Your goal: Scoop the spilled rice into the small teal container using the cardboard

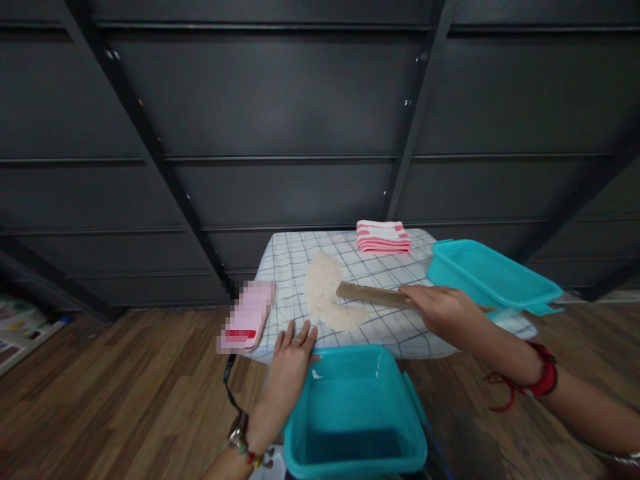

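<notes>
My right hand (440,308) is closed round one end of a flat brown cardboard strip (373,294) whose far end lies against a heap of white rice (327,291) on the checked cloth of a small table (290,267). My left hand (290,357) rests flat with fingers spread on the table's near edge, beside the rim of an empty teal plastic tub (355,413) that sits just below the edge.
A teal lid or shallow tray (493,273) lies at the table's right side. A folded pink-and-white striped cloth (383,237) sits at the back. A blurred pink object (247,317) overhangs the left edge. Behind is a dark panelled wall, below a wooden floor.
</notes>
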Demonstrator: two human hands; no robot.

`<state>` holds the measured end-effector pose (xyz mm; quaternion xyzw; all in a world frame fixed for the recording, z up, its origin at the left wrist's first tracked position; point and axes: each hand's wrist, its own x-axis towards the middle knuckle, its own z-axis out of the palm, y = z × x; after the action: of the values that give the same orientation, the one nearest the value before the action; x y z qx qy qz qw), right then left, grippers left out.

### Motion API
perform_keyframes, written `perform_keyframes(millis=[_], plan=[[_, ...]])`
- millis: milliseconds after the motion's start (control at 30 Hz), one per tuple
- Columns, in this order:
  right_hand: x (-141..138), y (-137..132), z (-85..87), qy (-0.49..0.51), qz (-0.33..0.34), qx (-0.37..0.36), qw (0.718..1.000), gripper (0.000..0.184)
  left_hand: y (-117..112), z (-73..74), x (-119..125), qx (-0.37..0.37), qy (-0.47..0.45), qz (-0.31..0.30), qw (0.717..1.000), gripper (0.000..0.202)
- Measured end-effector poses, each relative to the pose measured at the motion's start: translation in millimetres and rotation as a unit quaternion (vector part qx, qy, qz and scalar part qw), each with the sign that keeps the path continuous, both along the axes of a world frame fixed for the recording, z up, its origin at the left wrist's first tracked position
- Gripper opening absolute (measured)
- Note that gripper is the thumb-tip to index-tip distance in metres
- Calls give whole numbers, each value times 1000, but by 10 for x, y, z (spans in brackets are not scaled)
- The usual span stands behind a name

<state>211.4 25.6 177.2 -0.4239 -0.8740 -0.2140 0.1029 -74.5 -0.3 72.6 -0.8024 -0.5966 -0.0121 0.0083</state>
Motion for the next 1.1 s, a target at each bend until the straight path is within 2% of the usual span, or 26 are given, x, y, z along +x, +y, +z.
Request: perform_keyframes(millis=[100, 300, 533, 633, 733, 800, 900, 967, 1100], plan=[[1, 8, -75, -24, -11, 0, 1000, 32, 5, -6, 2, 6, 2, -2, 1000, 47], [-60, -105, -431, -76, -81, -20, 994, 31, -6, 66, 33, -24, 5, 8, 1000, 48], [101, -19, -728, -84, -147, -32, 985, 35, -8, 26, 28, -12, -2, 13, 1000, 49], [168, 31, -787, -65, -155, -40, 985, 39, -3, 7, 12, -8, 3, 2, 1000, 48], [148, -43, -781, -2, -95, -62, 994, 44, -1, 4, 0, 1, 4, -7, 1000, 47], [65, -168, -767, 66, -81, -103, 989, 38, -2, 4, -2, 6, 4, -9, 1000, 47], [-133, -392, -788, 135, -119, -200, 963, 30, -7, 17, 10, 7, 4, -5, 1000, 47], [-270, -501, -834, 133, -127, -233, 955, 30, -12, 39, 24, 4, 4, 2, 1000, 48], [-433, -558, -928, 97, -152, -238, 954, 24, -29, 111, 48, -20, 7, 8, 1000, 48]])
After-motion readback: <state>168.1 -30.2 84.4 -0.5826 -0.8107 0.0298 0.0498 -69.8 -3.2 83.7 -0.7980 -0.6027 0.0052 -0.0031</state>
